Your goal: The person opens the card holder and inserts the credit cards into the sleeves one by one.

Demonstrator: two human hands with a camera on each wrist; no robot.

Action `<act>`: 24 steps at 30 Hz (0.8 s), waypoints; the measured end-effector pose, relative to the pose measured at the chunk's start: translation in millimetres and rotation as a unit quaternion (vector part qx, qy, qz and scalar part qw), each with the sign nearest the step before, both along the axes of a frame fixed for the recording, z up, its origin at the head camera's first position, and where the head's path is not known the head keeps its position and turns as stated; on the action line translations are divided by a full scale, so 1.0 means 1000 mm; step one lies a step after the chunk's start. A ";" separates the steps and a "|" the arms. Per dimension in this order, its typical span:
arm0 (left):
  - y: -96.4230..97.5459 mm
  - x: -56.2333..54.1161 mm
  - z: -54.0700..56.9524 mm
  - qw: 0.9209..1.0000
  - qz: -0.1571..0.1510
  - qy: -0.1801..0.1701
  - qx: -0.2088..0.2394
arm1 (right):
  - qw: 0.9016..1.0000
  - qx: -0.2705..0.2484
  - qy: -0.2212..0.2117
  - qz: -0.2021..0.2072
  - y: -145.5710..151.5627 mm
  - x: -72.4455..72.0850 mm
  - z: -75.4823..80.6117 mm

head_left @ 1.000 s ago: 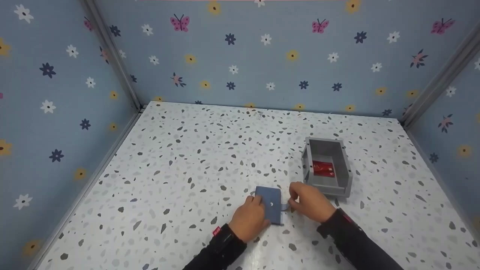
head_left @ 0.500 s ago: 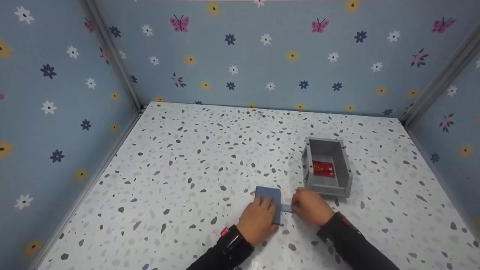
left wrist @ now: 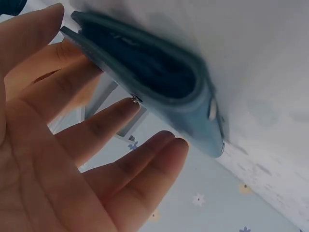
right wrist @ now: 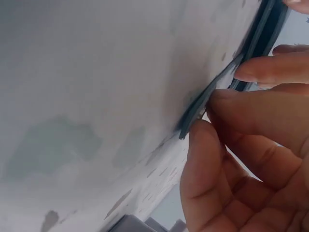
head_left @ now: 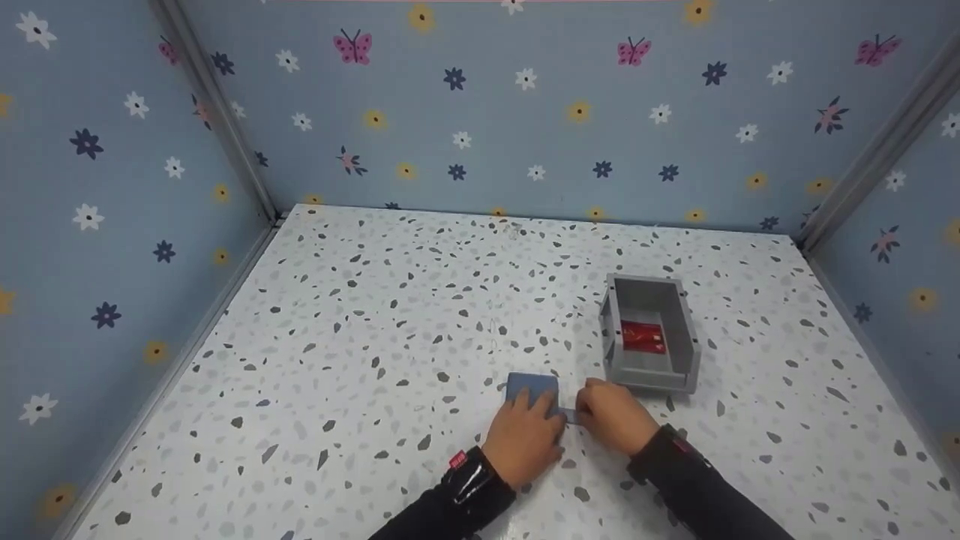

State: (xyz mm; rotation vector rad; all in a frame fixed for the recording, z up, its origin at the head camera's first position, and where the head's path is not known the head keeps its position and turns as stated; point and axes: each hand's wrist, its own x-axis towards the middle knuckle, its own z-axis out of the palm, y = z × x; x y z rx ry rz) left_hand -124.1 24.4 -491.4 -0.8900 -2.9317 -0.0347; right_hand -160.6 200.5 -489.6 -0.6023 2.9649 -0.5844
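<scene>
A small blue wallet (head_left: pixel 532 383) lies on the speckled table in the head view, partly covered by my left hand (head_left: pixel 521 439). The fingers of that hand are spread and nearly straight across its top. In the left wrist view the wallet (left wrist: pixel 181 113) appears end-on, its folded cover bowed apart, with a small metal stud (left wrist: pixel 136 99) at a fingertip. My right hand (head_left: pixel 615 417) pinches the closing strap (head_left: pixel 570 415) sticking out from the wallet's right side. The right wrist view shows this strap (right wrist: pixel 205 99) between thumb and finger, close to the tabletop.
A grey open bin (head_left: pixel 651 380) stands just beyond my right hand, with a red packet or card (head_left: pixel 643 337) inside. Flower-patterned panels (head_left: pixel 495 97) enclose the table (head_left: pixel 360 322) at the back and both sides.
My left hand has slid right over the wallet, covering more of it, and its fingers have spread. My right hand keeps hold of the strap, which shows more fully extended than a second ago.
</scene>
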 end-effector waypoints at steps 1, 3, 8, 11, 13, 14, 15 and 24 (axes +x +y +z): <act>-0.001 0.000 0.002 1.000 0.000 -0.001 0.007 | 1.000 0.000 0.001 -0.001 0.000 0.000 0.000; -0.003 0.001 0.007 1.000 -0.001 0.003 0.024 | 1.000 0.001 0.002 -0.001 0.001 0.000 0.000; -0.013 0.004 0.018 0.997 -0.003 0.048 0.063 | 1.000 0.000 -0.005 -0.008 0.001 0.000 0.000; -0.021 0.005 0.024 0.993 0.007 0.094 0.067 | 1.000 0.000 -0.006 -0.013 0.000 0.000 -0.001; -0.027 0.005 0.027 0.990 0.020 0.121 0.070 | 1.000 0.000 -0.010 -0.017 -0.001 0.000 -0.001; -0.030 0.004 0.029 0.988 0.029 0.134 0.071 | 1.000 0.000 -0.009 -0.018 -0.001 0.000 -0.001; -0.034 0.004 0.030 0.986 0.038 0.146 0.075 | 1.000 0.000 -0.012 -0.019 -0.002 0.001 0.000; -0.060 -0.004 0.026 0.968 0.119 0.200 0.098 | 1.000 -0.007 -0.010 -0.017 -0.002 0.000 0.001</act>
